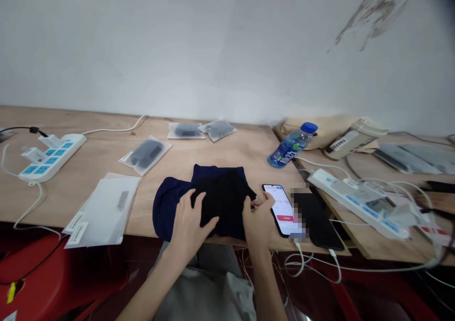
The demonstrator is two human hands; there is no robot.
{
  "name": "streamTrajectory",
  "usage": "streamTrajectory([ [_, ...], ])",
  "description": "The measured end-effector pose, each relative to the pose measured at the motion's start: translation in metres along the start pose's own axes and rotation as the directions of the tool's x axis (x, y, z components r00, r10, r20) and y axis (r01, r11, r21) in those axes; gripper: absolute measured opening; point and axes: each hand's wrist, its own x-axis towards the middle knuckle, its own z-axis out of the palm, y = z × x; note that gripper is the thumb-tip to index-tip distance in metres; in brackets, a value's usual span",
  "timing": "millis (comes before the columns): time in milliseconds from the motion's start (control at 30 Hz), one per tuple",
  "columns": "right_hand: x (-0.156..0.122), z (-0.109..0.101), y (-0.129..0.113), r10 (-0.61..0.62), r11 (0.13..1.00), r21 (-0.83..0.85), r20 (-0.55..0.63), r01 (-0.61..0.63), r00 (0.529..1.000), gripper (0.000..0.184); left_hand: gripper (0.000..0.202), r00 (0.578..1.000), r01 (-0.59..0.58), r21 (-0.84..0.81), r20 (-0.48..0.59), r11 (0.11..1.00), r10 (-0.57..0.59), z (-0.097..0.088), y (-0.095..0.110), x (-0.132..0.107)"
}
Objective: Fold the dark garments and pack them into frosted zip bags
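Observation:
A folded black cloth item (223, 202) lies over navy blue cloth (168, 202) at the front edge of the table. Its exact kind is unclear. My left hand (190, 221) rests on the left part of the black cloth with fingers spread. At the right edge of the same cloth, my right hand (258, 217) pinches the fabric between thumb and fingers. A lit phone (282, 209) lies just right of that hand. The navy cloth shows beyond and to the left of the black one, partly covered by it.
Frosted zip bags (106, 202) are stacked at left. Packed bags (146, 154) with dark contents lie farther back. Power strips (53, 157) with cables flank the area. A blue-capped bottle (291, 146), a dark phone (318, 221) and a coffee cup (355, 138) stand or lie at right.

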Motion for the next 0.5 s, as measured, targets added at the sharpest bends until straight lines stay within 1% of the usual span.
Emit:
streamTrajectory([
  [67, 0.003, -0.003, 0.008, -0.022, 0.999, -0.031, 0.060, 0.024, 0.998, 0.060, 0.058, 0.995, -0.087, -0.005, 0.054, 0.996, 0.087, 0.010, 0.003, 0.006],
  [100, 0.005, -0.003, 0.010, -0.039, 0.998, -0.035, 0.083, 0.042, 0.996, 0.060, 0.054, 0.990, -0.116, -0.012, 0.076, 0.993, 0.117, 0.014, 0.003, 0.009],
  [167, 0.008, -0.002, 0.012, -0.077, 0.995, -0.055, 0.122, 0.084, 0.990, 0.058, 0.035, 0.985, -0.139, -0.027, 0.095, 0.990, 0.141, 0.020, 0.002, 0.016],
  [200, 0.010, -0.001, 0.013, -0.084, 0.993, -0.073, 0.148, 0.096, 0.985, 0.055, 0.025, 0.987, -0.132, -0.031, 0.091, 0.991, 0.135, 0.020, 0.000, 0.020],
  [233, 0.011, 0.000, 0.013, -0.078, 0.991, -0.093, 0.177, 0.096, 0.981, 0.051, 0.020, 0.991, -0.113, -0.029, 0.072, 0.993, 0.115, 0.018, -0.003, 0.023],
  [267, 0.013, 0.001, 0.014, -0.061, 0.990, -0.116, 0.205, 0.086, 0.977, 0.046, 0.020, 0.996, -0.080, -0.019, 0.035, 0.997, 0.081, 0.013, -0.007, 0.025],
  [333, 0.014, 0.002, 0.016, -0.013, 0.987, -0.156, 0.234, 0.051, 0.972, 0.037, 0.019, 0.996, 0.019, 0.014, -0.086, 1.000, -0.017, -0.003, -0.019, 0.024],
  [400, 0.014, 0.002, 0.017, 0.016, 0.982, -0.186, 0.222, 0.026, 0.975, 0.032, 0.017, 0.973, 0.134, 0.069, -0.200, 0.989, -0.118, -0.024, -0.038, 0.016],
  [433, 0.014, 0.002, 0.018, 0.019, 0.980, -0.196, 0.213, 0.024, 0.977, 0.031, 0.016, 0.963, 0.185, 0.112, -0.221, 0.976, -0.157, -0.036, -0.048, 0.008],
  [467, 0.013, 0.002, 0.018, 0.017, 0.979, -0.203, 0.211, 0.027, 0.977, 0.031, 0.016, 0.962, 0.219, 0.178, -0.205, 0.959, -0.181, -0.047, -0.059, -0.001],
  [500, 0.013, 0.002, 0.018, 0.014, 0.977, -0.210, 0.213, 0.031, 0.977, 0.032, 0.016, 0.966, 0.238, 0.260, -0.163, 0.936, -0.201, -0.057, -0.068, -0.010],
])
